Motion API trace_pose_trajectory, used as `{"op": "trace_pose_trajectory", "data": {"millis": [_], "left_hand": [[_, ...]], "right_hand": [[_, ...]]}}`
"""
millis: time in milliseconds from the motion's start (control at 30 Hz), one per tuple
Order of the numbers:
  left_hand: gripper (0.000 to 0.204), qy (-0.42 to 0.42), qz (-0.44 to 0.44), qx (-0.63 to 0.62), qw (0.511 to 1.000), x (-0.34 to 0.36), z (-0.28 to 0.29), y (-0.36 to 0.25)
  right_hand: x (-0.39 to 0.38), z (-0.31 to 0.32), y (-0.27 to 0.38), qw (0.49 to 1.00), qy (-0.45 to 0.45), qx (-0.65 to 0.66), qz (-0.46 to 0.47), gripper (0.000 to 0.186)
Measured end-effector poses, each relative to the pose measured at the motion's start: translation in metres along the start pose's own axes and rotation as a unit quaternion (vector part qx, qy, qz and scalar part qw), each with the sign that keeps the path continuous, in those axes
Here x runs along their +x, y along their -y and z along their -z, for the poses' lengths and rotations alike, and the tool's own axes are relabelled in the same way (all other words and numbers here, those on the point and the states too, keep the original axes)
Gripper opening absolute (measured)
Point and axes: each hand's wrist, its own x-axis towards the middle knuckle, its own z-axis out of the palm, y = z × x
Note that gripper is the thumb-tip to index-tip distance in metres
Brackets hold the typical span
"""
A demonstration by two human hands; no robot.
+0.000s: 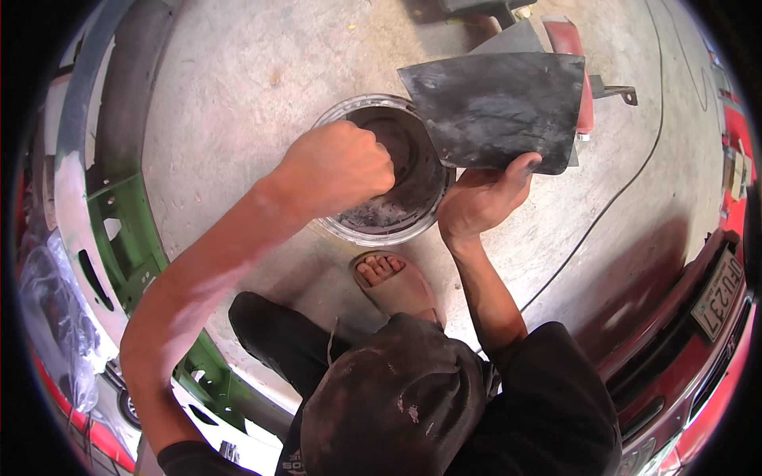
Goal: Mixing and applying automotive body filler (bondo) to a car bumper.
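My left hand (pixel 345 166) is closed in a fist over the round metal container (pixel 379 238), which has dark residue inside; whatever the fingers may hold is hidden. To its right, my right hand (pixel 484 198) grips a thin dark sheet (pixel 496 107) by its lower edge, with the thumb on top. The sheet has pale smudges and overlaps the container's right side. Beyond it show a grey panel (pixel 508 40) and a red part (pixel 563 38) with a dark metal bracket (pixel 615 94).
A white and green car body panel (pixel 119 222) curves along the left, beside crumpled clear plastic (pixel 51 305). A dark red car bumper (pixel 651 365) lies at lower right. A black cable (pixel 603 214) crosses the concrete floor (pixel 230 71). My sandalled foot (pixel 393 285) is below the container.
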Motion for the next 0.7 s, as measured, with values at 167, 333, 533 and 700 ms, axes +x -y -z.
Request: {"op": "trace_pose_trajectory", "data": {"millis": [167, 333, 533, 700], "left_hand": [[0.013, -0.015, 0.024, -0.018, 0.999, -0.006, 0.005, 0.008], [0.027, 0.043, 0.084, -0.035, 0.995, -0.008, 0.02, 0.006], [0.027, -0.071, 0.17, -0.11, 0.977, -0.031, 0.019, 0.005], [0.025, -0.141, 0.293, -0.181, 0.928, -0.068, 0.038, 0.005]], "right_hand": [[0.001, 0.003, -0.001, 1.0, 0.002, -0.01, 0.009, 0.06], [0.0, 0.003, -0.003, 1.0, 0.018, 0.014, 0.011, 0.06], [-0.001, 0.007, -0.001, 1.0, 0.012, 0.002, -0.002, 0.061], [-0.005, 0.006, -0.003, 1.0, 0.014, -0.002, 0.007, 0.061]]}}
